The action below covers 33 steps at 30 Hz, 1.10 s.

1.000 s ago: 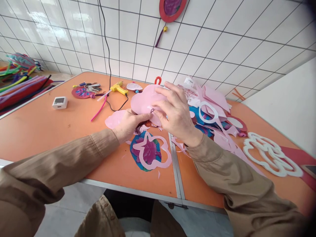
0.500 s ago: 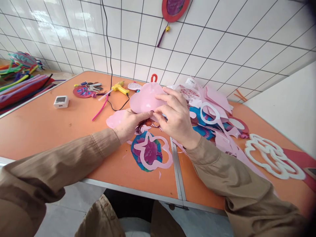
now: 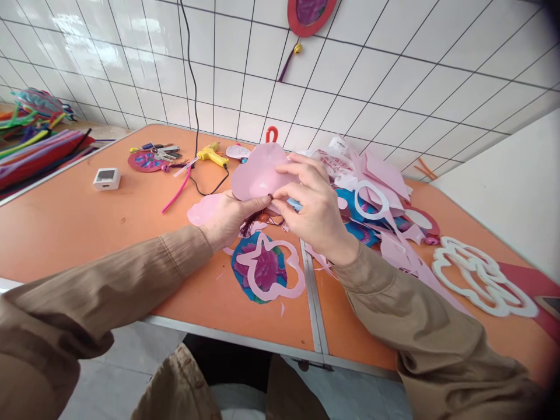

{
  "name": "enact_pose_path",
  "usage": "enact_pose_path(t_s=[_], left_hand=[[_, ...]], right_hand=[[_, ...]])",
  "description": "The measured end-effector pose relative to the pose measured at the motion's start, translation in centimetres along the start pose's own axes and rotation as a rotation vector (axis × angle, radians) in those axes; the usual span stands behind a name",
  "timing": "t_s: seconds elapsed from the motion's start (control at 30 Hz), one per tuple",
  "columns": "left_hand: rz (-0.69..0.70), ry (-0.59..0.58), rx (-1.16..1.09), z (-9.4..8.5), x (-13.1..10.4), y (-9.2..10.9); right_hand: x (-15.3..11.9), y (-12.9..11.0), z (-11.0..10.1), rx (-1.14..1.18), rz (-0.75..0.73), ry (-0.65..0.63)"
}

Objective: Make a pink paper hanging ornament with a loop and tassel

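Above the orange table, your left hand and right hand both pinch one pink flower-shaped cutout — fingers closed on its lower edge.

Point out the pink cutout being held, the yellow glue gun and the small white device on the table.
pink cutout [image 3: 256,172], head view, on its bare middle above the fingers.
yellow glue gun [image 3: 212,156], head view, on its yellow body.
small white device [image 3: 106,178], head view, on its top face.
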<state>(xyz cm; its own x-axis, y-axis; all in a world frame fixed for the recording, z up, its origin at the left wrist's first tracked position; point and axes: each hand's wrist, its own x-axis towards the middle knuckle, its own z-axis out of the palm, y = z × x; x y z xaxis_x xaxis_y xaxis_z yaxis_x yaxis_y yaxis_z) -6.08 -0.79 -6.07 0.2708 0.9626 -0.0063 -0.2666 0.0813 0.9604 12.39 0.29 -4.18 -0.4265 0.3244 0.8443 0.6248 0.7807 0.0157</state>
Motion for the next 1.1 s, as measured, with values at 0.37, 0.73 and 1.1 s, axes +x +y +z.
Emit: enact_pose_path(t_s=[0.37,0.73,1.1], left_hand=[[0.093,-0.027,-0.029,-0.27,0.18,-0.36],[0.009,0.027,0.088,-0.33,0.17,-0.46],[-0.042,0.023,0.042,0.11,-0.15,0.04]], right_hand=[[0.08,-0.7,-0.14,-0.058,-0.004,-0.01],[-0.07,-0.43,0.03,-0.009,0.072,-0.07],[-0.1,0.01,-0.18,-0.009,0.073,-0.063]])
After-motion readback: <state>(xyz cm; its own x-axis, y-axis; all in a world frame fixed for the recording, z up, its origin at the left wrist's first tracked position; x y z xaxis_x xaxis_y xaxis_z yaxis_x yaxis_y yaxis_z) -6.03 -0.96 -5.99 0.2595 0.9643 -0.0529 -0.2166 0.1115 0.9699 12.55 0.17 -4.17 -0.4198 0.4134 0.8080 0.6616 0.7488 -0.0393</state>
